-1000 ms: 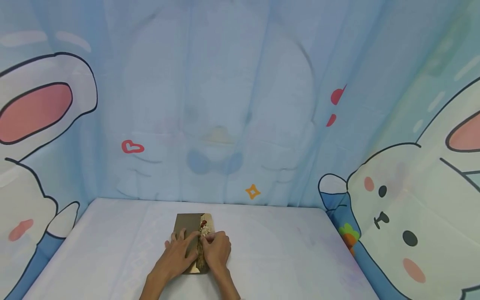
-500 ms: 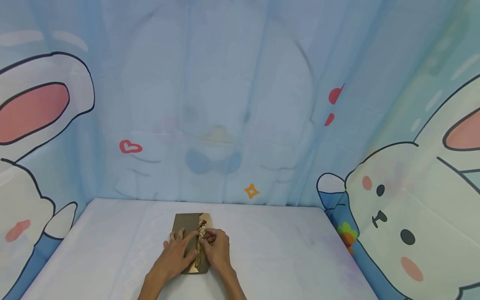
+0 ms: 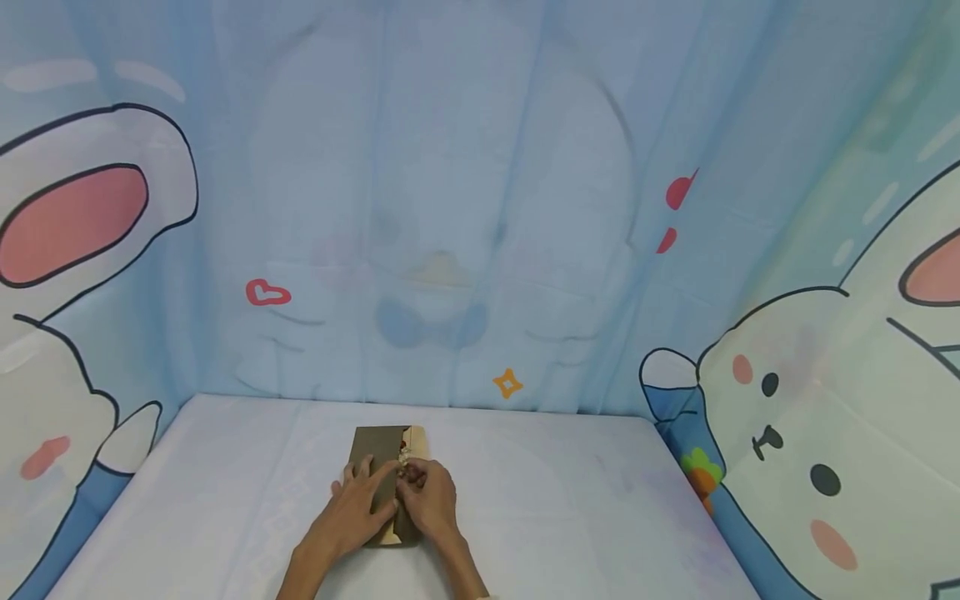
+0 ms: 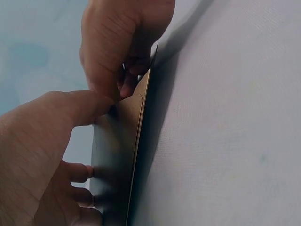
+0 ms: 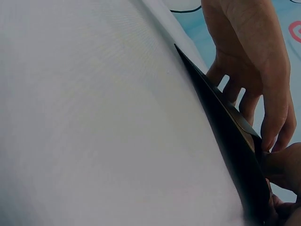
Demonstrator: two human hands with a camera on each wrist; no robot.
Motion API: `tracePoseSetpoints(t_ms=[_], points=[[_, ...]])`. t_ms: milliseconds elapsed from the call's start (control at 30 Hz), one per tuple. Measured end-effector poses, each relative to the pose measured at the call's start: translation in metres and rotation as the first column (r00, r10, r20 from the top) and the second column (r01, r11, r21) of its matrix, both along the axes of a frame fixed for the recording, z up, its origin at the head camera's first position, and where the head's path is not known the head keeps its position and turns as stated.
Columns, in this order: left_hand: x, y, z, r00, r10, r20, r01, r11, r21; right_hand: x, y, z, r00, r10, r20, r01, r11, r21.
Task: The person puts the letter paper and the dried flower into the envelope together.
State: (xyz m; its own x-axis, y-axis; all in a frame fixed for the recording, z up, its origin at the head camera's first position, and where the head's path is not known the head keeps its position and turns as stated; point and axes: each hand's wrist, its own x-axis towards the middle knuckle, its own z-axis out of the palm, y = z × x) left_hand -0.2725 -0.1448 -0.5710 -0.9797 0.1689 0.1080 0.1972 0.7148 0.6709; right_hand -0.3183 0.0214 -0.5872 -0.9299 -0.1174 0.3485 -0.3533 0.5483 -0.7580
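A flat brown card folder [image 3: 377, 442] with a paler gold strip along its right side lies on the white tabletop in the head view. Over its left half spreads my left hand [image 3: 348, 512], fingertips pressing the cover. In the left wrist view its thumb reaches the edge of the folder [image 4: 123, 136]. My right hand [image 3: 430, 498] pinches a small bunch of dried flowers [image 3: 404, 456] at the strip, mostly hidden behind the fingers. From the right wrist, the folder [image 5: 221, 122] shows edge-on, with the right fingers [image 5: 284, 165] close by the left thumb.
White cloth [image 3: 570, 508] covers the table around the folder. Behind it hangs a pale blue curtain [image 3: 442, 167] with printed rabbits, meeting the table's back edge.
The right hand has shifted slightly left, and its fingers now cover more of the flowers and the stems below. The left hand stays in place on the folder.
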Motion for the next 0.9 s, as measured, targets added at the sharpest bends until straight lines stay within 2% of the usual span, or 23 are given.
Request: tracePoseSetpoints(t_ms=[233, 400, 500, 600, 700, 800, 900], points=[[0.000, 0.003, 0.001, 1.000, -0.021, 0.011, 0.020, 1.000, 0.014, 0.003, -0.003, 0.000, 0.999, -0.046, -0.010, 0.047, 0.996, 0.080], [-0.004, 0.004, 0.001, 1.000, -0.026, -0.013, 0.027, 1.000, 0.007, 0.001, -0.003, -0.003, 0.995, -0.073, -0.061, 0.079, 0.990, 0.113], [-0.003, 0.004, 0.000, 0.999, -0.032, -0.024, 0.032, 0.999, -0.001, 0.001, 0.000, -0.004, 0.997, -0.065, -0.046, 0.069, 0.993, 0.093], [-0.002, 0.005, -0.005, 0.999, -0.039, -0.019, 0.038, 0.999, -0.006, 0.002, 0.006, -0.004, 0.998, -0.059, 0.006, 0.059, 0.998, 0.015], [0.000, 0.004, -0.009, 0.999, -0.039, -0.023, 0.039, 0.999, -0.002, 0.003, 0.015, -0.003, 0.995, -0.098, 0.027, 0.098, 0.995, -0.021], [0.003, 0.001, -0.010, 0.999, -0.043, -0.029, 0.043, 0.999, -0.004, 0.001, 0.028, 0.001, 0.985, -0.172, -0.020, 0.173, 0.984, 0.040], [0.007, -0.002, -0.009, 0.999, -0.027, -0.035, 0.026, 0.999, -0.026, -0.001, 0.045, 0.008, 0.971, -0.202, -0.129, 0.220, 0.966, 0.136]])
